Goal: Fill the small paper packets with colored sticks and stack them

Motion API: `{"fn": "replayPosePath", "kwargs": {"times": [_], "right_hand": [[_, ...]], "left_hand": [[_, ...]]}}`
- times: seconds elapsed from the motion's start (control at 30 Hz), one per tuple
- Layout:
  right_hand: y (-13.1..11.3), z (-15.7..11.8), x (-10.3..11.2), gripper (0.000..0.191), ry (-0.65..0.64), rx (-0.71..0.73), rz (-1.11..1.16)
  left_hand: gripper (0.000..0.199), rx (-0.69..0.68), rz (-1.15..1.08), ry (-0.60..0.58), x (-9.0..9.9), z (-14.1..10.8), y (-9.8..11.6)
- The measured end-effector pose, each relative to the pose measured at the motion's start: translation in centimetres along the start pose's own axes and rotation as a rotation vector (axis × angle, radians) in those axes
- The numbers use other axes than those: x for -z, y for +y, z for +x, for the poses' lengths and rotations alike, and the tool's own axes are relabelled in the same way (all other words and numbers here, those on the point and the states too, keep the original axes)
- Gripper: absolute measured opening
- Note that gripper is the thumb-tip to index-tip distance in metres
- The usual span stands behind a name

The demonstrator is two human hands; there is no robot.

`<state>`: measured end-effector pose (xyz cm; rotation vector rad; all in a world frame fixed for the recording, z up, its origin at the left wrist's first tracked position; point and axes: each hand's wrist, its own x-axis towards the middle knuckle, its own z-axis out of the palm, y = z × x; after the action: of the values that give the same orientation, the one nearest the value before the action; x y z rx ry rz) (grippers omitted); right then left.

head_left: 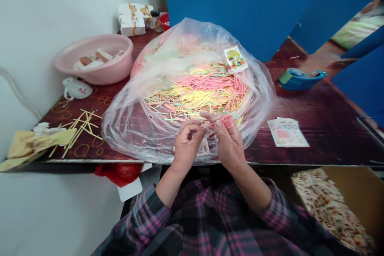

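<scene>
My right hand [230, 148] is closed around a small bundle of thin pink sticks [227, 121], whose ends stick out past the fingers. Close beside it, my left hand [186, 148] has thumb and fingertips pinched together at the bundle's near end; what lies between them is too small to make out. Both hands are over the front of a large clear plastic bag [120, 118], spread open on the table. Inside lies a heap of pink, yellow and green sticks [195, 95]. A small printed packet [235, 60] rests at the heap's back right.
Left of the bag stand a pink basin [99, 75] with scraps in it and a white mug [78, 89]. Long yellow sticks [84, 128] lie near a yellow sheet [39, 144]. To the right are a blue tape dispenser [300, 81] and flat printed packets [288, 133]. A blue panel [228, 4] rises behind.
</scene>
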<state>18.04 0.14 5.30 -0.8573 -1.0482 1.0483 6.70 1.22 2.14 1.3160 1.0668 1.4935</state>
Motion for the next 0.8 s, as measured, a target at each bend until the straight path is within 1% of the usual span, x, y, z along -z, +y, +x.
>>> {"fn": "replayPosePath", "kwargs": {"times": [0.07,0.2,0.3,0.4,0.53,0.63,0.7,0.8], "right_hand": [[0.0,-0.2,0.0,0.019,0.011,-0.019,0.001],[0.1,-0.2,-0.2,0.024,0.086,-0.038,0.045],[0.0,-0.3,-0.4,0.023,0.110,-0.023,0.096],[0.0,-0.6,-0.4,0.023,0.090,0.004,0.064],[0.2,-0.7,0.0,0.031,0.035,-0.030,-0.133],[0.3,-0.6,0.2,0.033,0.039,-0.019,-0.218],[0.4,-0.5,0.2,0.031,0.032,-0.017,-0.214],[0.6,-0.2,0.1,0.023,0.001,-0.046,-0.167]], "left_hand": [[0.014,-0.069,0.069,0.009,0.1,0.0,0.3],[0.010,-0.222,0.235,-0.037,0.4,-0.3,0.4],[0.009,-0.284,0.251,-0.019,0.5,-0.4,0.2],[0.009,-0.305,0.223,0.009,0.5,-0.3,0.0],[0.010,-0.329,0.233,-0.001,0.5,-0.4,0.1],[0.011,-0.337,0.246,-0.018,0.4,-0.4,0.0],[0.010,-0.315,0.213,-0.016,0.3,-0.3,-0.2],[0.009,-0.252,0.133,0.010,0.1,-0.2,-0.7]]}}
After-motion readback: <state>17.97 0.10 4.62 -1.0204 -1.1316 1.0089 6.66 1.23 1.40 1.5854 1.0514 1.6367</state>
